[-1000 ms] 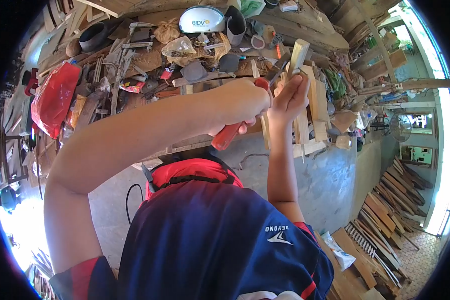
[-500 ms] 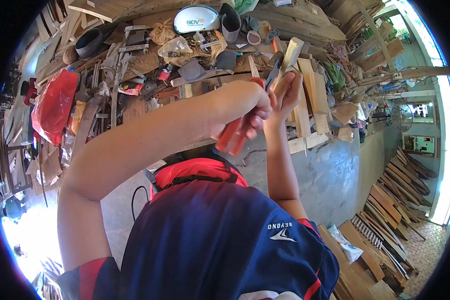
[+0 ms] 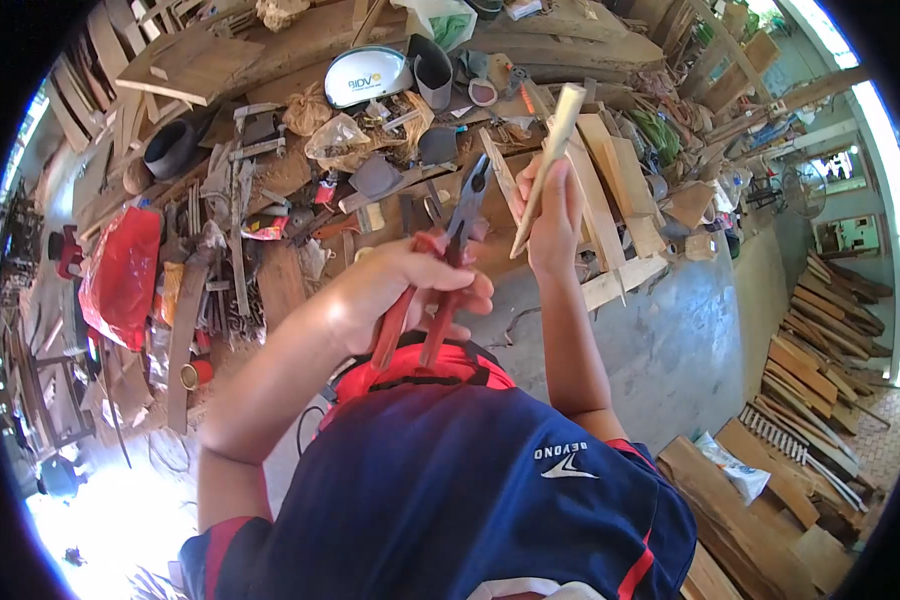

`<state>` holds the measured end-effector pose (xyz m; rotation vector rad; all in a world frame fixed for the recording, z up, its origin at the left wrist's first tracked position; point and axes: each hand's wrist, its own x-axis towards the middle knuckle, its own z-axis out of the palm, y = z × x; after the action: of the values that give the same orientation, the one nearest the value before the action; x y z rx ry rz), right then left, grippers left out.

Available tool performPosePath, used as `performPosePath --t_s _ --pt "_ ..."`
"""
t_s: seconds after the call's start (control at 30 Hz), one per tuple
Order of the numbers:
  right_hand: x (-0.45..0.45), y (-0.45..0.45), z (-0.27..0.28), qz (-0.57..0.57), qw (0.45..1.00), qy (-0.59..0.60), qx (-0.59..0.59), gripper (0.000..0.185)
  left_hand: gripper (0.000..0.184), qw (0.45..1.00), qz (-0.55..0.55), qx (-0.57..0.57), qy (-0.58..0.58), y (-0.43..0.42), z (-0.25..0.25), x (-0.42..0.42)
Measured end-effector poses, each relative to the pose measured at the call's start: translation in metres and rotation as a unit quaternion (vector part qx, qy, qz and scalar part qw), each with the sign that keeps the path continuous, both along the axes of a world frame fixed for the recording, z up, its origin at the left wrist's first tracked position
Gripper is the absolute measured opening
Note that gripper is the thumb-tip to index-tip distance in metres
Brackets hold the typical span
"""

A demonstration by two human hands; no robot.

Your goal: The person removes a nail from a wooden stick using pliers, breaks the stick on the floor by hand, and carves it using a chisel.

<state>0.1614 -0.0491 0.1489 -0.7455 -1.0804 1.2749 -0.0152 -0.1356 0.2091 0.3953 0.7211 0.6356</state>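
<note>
My left hand (image 3: 432,287) curls its fingers round the pliers (image 3: 460,222), apart from the tilted stick (image 3: 563,119); my right hand (image 3: 553,218) holds that, seemingly pinched between thumb and fingers.

i count two hands of mine, one left hand (image 3: 410,290) and one right hand (image 3: 552,215). between them i have one pair of pliers (image 3: 464,215) with two handles (image 3: 394,325), and one stick (image 3: 561,130). around me: one helmet (image 3: 367,76), one fan (image 3: 804,190), one big red bag (image 3: 122,278), and more planks (image 3: 813,372) than i can number.
</note>
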Motion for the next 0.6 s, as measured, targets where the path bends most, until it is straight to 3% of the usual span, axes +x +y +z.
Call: performPosePath --t_s 0.03,0.07,0.13,0.2,0.27,0.33,0.4,0.6 --pt "0.000 0.000 -0.002 0.003 1.000 -0.020 0.006 0.024 0.049 1.000 -0.007 0.008 -0.025 -0.004 -0.001 -0.004" --pt "0.002 -0.002 -0.001 -0.004 1.000 -0.013 0.008 0.024 0.049 1.000 -0.014 0.010 -0.018 -0.007 -0.002 -0.006" --pt "0.006 -0.006 0.004 0.032 0.981 -0.186 0.043 0.021 0.053 0.998 -0.021 0.046 -0.042 -0.012 -0.002 -0.010" --pt "0.009 -0.010 0.013 0.049 0.975 -0.212 0.034 0.020 0.057 0.998 -0.027 0.052 -0.015 -0.016 0.001 -0.012" --pt "0.011 -0.012 0.018 0.061 0.956 -0.281 0.053 0.020 0.035 0.997 -0.016 0.076 -0.012 -0.018 -0.005 -0.013" --pt "0.012 -0.013 0.018 0.048 0.946 -0.315 0.056 0.018 0.034 0.998 -0.015 0.066 -0.008 -0.019 -0.009 -0.014" --pt "0.011 -0.014 0.018 0.006 0.908 -0.396 0.137 0.017 0.062 0.997 -0.021 0.038 -0.064 -0.018 -0.014 -0.013" --pt "0.011 -0.021 0.030 0.003 0.885 -0.429 0.182 0.017 0.061 0.995 -0.028 0.019 -0.090 -0.016 -0.014 -0.010"
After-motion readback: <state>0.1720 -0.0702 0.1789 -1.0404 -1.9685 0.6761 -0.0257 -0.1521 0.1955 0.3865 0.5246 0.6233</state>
